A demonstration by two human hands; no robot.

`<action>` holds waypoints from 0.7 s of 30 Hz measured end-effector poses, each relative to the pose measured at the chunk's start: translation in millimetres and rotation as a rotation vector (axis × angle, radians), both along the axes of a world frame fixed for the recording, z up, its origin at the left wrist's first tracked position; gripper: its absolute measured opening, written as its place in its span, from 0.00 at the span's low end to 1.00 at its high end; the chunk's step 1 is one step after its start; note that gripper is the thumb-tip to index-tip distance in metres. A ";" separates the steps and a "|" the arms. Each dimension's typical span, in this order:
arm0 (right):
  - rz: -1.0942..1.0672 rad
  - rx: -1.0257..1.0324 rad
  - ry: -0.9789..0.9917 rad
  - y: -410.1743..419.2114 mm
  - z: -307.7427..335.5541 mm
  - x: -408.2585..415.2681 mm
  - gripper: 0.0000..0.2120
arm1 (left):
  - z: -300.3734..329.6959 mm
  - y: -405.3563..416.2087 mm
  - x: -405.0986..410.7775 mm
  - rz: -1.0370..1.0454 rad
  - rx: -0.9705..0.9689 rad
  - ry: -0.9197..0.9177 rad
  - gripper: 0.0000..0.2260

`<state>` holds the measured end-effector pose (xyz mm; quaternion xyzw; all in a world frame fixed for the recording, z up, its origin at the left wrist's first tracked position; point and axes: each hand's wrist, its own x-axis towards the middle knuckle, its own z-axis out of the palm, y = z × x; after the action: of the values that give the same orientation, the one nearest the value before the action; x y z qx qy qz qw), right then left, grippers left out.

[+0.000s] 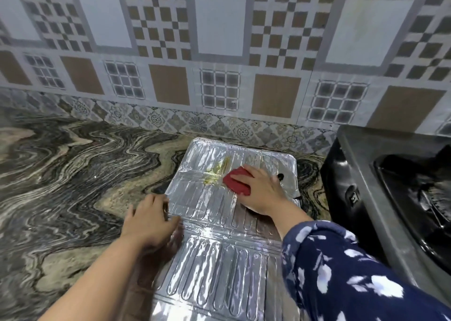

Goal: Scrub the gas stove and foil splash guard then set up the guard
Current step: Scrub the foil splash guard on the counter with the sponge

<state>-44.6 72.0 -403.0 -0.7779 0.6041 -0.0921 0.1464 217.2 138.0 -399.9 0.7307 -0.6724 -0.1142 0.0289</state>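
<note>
The foil splash guard [210,259] lies flat on the marble counter, its ribbed silver panels running from the wall toward me. A yellowish greasy smear [216,172] marks the far panel. My right hand [261,190] presses a red scrub pad [235,180] on the foil just right of the smear. My left hand [148,220] rests flat on the guard's left edge, fingers spread, holding it down. The gas stove [395,198] stands at the right, dark and steel-framed, with a black burner grate partly cut off by the frame.
A swirled grey-brown marble counter [73,174] stretches to the left. The patterned tile wall [219,52] rises right behind the guard. The stove's side sits close to the guard's right edge.
</note>
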 end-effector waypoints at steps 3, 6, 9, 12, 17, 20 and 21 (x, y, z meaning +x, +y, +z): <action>0.049 -0.129 0.115 1.1 -1.7 -6.5 0.25 | 2.4 -18.1 4.3 -0.059 0.057 0.017 0.39; -0.023 -0.179 0.049 -7.0 -12.5 -4.8 0.23 | -4.4 -29.4 8.0 -0.118 0.186 -0.015 0.41; -0.168 -0.097 0.025 -29.5 -22.5 -1.6 0.25 | -8.3 -32.4 11.6 -0.142 0.220 -0.021 0.41; -0.315 -0.032 0.058 -64.2 -21.6 9.8 0.26 | -10.8 -33.8 13.4 -0.151 0.220 -0.022 0.41; -0.218 0.010 0.043 -97.3 -19.4 62.8 0.25 | -13.1 -37.0 14.8 -0.159 0.221 -0.026 0.40; -0.025 -0.018 0.017 -87.7 -16.2 90.6 0.24 | -11.1 -38.3 14.3 -0.162 0.248 -0.035 0.40; 0.025 -0.027 0.013 -80.0 -15.7 95.2 0.23 | -10.9 -38.5 14.0 -0.160 0.255 -0.032 0.40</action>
<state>50.6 -8.0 -418.7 -0.7878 0.5942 -0.0932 0.1331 231.2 99.5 -410.9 0.6741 -0.7091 -0.1892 -0.0839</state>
